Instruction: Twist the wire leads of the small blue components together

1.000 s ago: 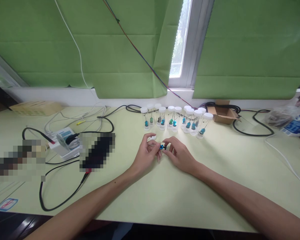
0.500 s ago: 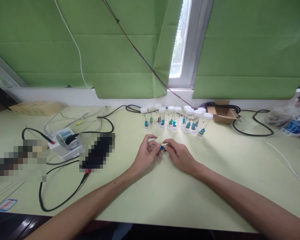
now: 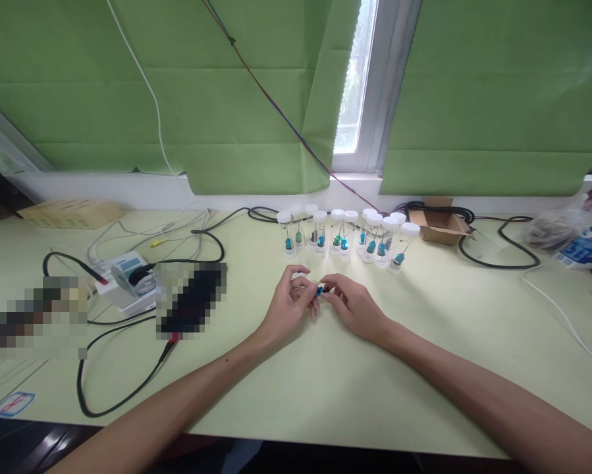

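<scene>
A small blue part (image 3: pixel 320 290) is held between my two hands above the tabletop; its exact kind is too small to make out. My left hand (image 3: pixel 292 301) pinches it from the left with thumb and fingers. From the other side, my right hand (image 3: pixel 353 307) closes its thumb and index finger at the part's right end, where a small dark bit shows. Beyond my hands stand several clear vials (image 3: pixel 344 242) with white caps, each with a small blue, green or dark piece and thin wires or stems inside.
An open cardboard box (image 3: pixel 441 230) stands right of the vials. On the left lie a white power strip (image 3: pixel 128 289), a pixelated dark object (image 3: pixel 191 299) and a looping black cable (image 3: pixel 81 388). A plastic bag (image 3: pixel 552 224) is at the far right, and green blinds (image 3: pixel 246 105) hang behind.
The fingers of my right hand have shifted slightly at the blue part, and a dark bit now shows beside it. My left hand stays almost still.
</scene>
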`<state>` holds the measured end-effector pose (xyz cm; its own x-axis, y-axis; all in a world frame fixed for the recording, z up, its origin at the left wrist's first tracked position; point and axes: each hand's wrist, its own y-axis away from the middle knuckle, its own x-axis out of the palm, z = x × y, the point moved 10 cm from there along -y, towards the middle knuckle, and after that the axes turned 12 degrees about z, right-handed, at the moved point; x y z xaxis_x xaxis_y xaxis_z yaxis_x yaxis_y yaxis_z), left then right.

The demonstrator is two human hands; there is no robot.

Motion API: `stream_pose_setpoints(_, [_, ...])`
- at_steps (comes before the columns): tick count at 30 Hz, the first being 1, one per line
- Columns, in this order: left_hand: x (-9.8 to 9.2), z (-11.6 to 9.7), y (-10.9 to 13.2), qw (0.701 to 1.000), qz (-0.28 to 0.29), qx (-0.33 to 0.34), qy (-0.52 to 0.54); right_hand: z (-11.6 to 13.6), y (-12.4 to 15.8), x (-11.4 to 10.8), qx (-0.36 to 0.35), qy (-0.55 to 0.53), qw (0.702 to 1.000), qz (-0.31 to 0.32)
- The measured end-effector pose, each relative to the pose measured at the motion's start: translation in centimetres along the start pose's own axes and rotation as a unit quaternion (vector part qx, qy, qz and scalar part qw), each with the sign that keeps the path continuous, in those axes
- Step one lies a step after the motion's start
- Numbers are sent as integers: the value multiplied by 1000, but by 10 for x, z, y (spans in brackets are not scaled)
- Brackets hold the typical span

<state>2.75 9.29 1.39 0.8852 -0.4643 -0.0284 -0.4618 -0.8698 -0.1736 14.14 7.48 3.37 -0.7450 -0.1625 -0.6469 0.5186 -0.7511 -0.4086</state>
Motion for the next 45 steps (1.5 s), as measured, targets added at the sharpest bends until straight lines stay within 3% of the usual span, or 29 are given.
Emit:
stream_pose_setpoints(9, [3, 1, 0, 1000, 10, -6, 7, -3, 0, 3, 25, -16, 999, 20])
stream_pose_setpoints(23, [0, -1, 0, 1000, 4, 10, -3, 2, 0, 1, -9, -3, 1000, 11])
stream_pose_setpoints(33, [4, -2, 0, 1000, 15, 3, -1, -4, -1, 3, 25, -20, 999, 21])
stream_pose_setpoints(45, [-1, -1, -1, 1000, 3, 17, -5, 4, 0, 2, -11, -1, 1000, 18])
